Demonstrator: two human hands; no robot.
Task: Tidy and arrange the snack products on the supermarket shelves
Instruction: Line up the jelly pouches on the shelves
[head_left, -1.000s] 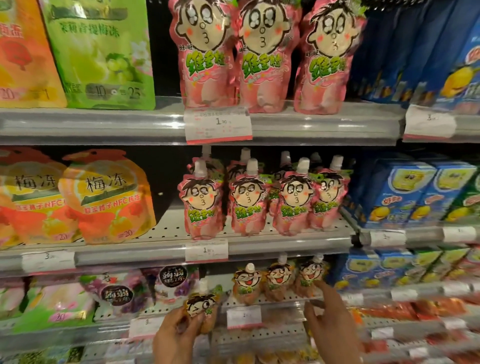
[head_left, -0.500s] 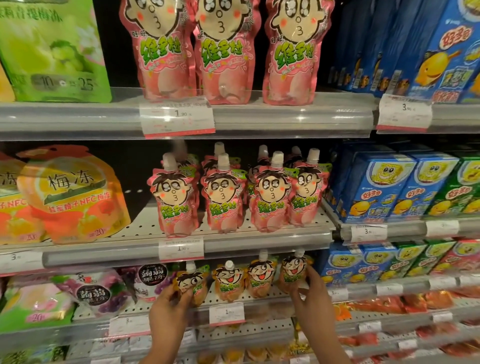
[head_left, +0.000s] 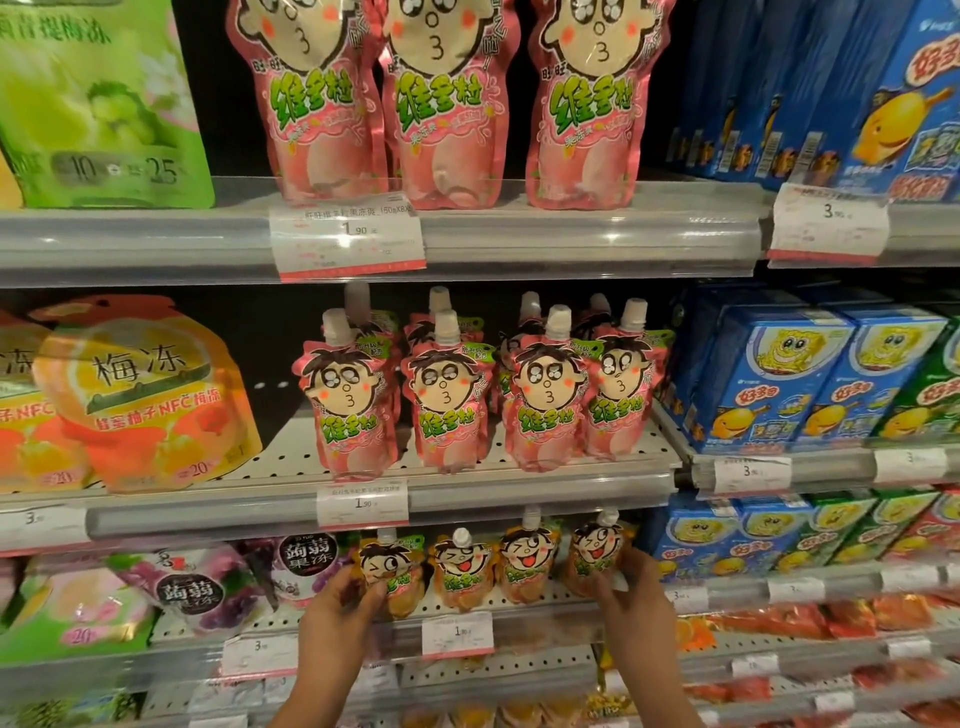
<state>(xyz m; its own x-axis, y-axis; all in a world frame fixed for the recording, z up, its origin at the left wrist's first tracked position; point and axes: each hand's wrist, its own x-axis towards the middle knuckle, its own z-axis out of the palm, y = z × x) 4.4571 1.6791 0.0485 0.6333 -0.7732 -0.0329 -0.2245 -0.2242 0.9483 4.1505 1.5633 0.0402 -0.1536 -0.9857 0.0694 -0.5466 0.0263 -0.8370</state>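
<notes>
We've got four orange jelly pouches standing in a row at the front edge of the lower shelf (head_left: 519, 603), w/ our left hand (head_left: 340, 605) curled round the leftmost pouch (head_left: 392, 574) and our right hand (head_left: 631, 587) gripping the rightmost pouch (head_left: 595, 558). The two middle pouches (head_left: 491, 566) stand untouched between them, just above a price tag (head_left: 457, 634) on the shelf's front rail. Pink pouches (head_left: 478, 405) fill the shelf above, blue boxes (head_left: 779, 379) to their right.

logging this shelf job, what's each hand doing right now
Left hand: grips the leftmost orange pouch.
Right hand: fingers curled on the rightmost orange pouch.
</notes>
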